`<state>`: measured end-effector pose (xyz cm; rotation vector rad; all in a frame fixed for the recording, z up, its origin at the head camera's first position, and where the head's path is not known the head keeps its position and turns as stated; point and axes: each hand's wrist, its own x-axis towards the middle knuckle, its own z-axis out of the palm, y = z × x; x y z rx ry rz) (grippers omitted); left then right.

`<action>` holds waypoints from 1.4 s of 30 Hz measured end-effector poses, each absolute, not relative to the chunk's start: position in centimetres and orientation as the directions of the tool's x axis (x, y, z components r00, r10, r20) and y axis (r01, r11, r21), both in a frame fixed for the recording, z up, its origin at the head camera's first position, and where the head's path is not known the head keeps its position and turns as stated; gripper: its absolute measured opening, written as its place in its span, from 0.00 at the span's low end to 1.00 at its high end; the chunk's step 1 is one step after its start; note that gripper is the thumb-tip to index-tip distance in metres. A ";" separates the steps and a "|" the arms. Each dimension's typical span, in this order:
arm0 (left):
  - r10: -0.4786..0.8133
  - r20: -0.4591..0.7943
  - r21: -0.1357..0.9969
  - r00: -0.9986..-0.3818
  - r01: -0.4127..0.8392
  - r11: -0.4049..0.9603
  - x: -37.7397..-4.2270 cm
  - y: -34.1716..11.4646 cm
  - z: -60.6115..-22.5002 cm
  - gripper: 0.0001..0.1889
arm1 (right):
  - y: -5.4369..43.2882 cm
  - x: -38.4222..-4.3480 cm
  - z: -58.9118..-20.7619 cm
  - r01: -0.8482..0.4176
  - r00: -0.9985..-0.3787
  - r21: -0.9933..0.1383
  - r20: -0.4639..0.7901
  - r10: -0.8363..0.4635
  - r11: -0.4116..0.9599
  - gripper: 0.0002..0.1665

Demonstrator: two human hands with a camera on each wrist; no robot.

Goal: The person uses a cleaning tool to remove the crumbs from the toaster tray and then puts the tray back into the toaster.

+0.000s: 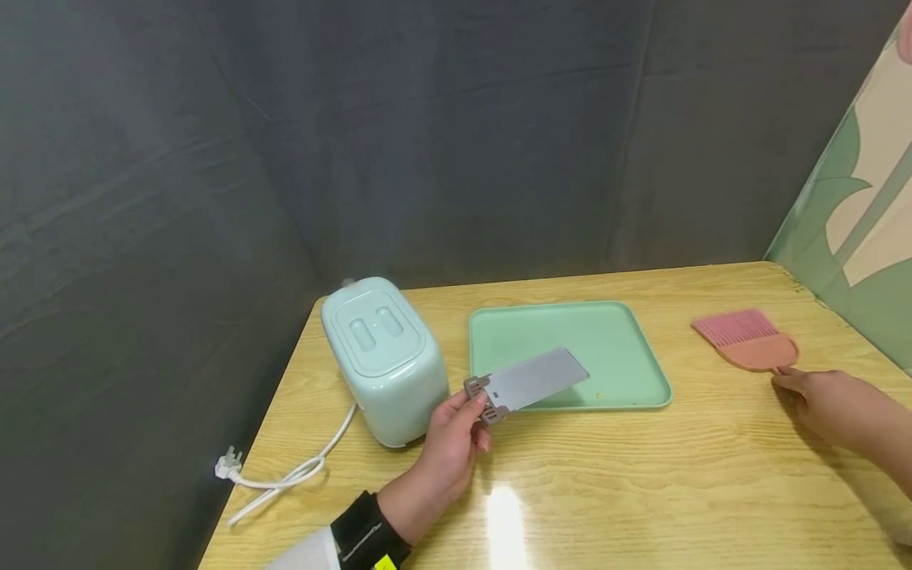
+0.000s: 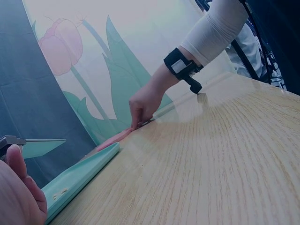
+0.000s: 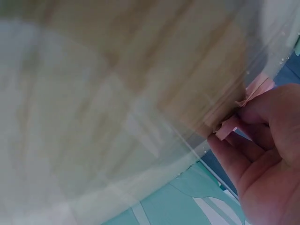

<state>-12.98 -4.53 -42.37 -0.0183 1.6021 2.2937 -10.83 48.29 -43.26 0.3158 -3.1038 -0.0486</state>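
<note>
My left hand point(image 1: 456, 443) grips the brown-grey slotted end of a thin, flat metal crumb tray point(image 1: 537, 378), thumb on top. The crumb tray is held above the near left part of a mint green serving tray point(image 1: 655, 394). A few small crumbs point(image 2: 60, 193) lie in the serving tray. At the far right my right hand point(image 1: 830, 404) pinches the handle end of a pink brush point(image 1: 758, 351), which lies flat with its bristles pointing away. In the right wrist view, fingers and thumb close on the pink handle point(image 3: 227, 127). Left of my left hand stands a pale blue toaster point(image 1: 399, 388).
The toaster's white cord point(image 1: 299, 475) and plug point(image 1: 228, 463) lie on the wooden table point(image 1: 613, 491) at the left. A dark curtain point(image 1: 499, 142) hangs behind the table, and a flower-patterned panel point(image 1: 855, 229) borders the right edge.
</note>
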 end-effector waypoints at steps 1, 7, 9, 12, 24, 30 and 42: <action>0.269 -0.203 0.910 -0.941 -0.283 -0.304 -13.0 -4.5 -42.3 0.20 | 48.3 -10.9 -43.3 -0.197 -0.980 0.036 0.015 -0.198 0.980 0.21; 0.268 -0.193 0.910 -0.944 -0.275 -0.311 -13.1 -4.4 -42.4 0.20 | 48.3 -11.4 -43.3 -0.212 -0.977 0.062 0.022 -0.214 0.975 0.20; 0.266 -0.186 0.910 -0.946 -0.268 -0.317 -13.1 -4.2 -42.5 0.20 | 48.6 -11.5 -43.1 -0.210 -0.977 0.048 0.007 -0.211 0.976 0.20; 0.271 -0.173 0.912 -0.947 -0.258 -0.319 -12.9 -4.0 -42.5 0.20 | 48.7 -11.7 -42.5 -0.203 -0.979 0.029 0.014 -0.204 0.979 0.17; 0.269 -0.092 0.909 -0.959 -0.191 -0.369 -12.6 -4.1 -40.0 0.21 | 40.0 -12.6 -35.1 -0.075 -0.996 -0.381 0.076 -0.049 0.922 0.35; 0.227 -0.054 0.907 -0.973 -0.143 -0.396 -13.0 -4.0 -38.8 0.20 | 33.3 -13.6 -35.1 -0.282 -0.958 -0.654 0.149 -0.245 0.702 0.20; 0.186 -0.081 0.894 -0.979 -0.154 -0.420 -13.9 -1.8 -37.8 0.14 | 20.4 -14.5 -35.9 -0.071 -0.867 -0.995 0.030 -0.497 0.064 0.26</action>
